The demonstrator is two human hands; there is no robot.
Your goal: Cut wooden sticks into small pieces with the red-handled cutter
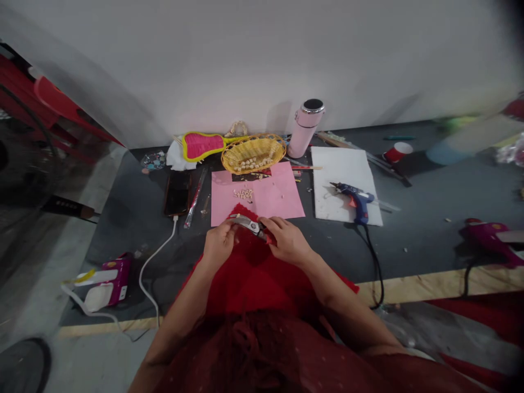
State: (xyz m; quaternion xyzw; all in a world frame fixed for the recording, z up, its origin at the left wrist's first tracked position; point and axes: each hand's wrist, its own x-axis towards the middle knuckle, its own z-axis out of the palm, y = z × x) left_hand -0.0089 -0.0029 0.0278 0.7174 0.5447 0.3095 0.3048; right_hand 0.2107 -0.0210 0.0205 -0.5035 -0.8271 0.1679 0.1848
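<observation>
My right hand [285, 237] is wrapped round the red handles of pruning shears [246, 222], whose grey metal blades point left. At the blade tips, my left hand [220, 243] is closed in a pinch; a tiny pale piece shows there, too small to name. Red cloth [249, 273] lies under both hands and across my lap. Just beyond the blades, a small heap of pale bits [244, 194] rests on a pink sheet [282, 199]. Behind it stands a yellow woven basket [256, 150] with more pale bits inside.
A blue glue gun [358, 199] lies on a white board [344, 164] to the right. Beside the basket stand a pink flask [305, 128] and, farther right, a red cup [397, 153]. At left lie a phone [178, 192] with its cable and a purple device [118, 278].
</observation>
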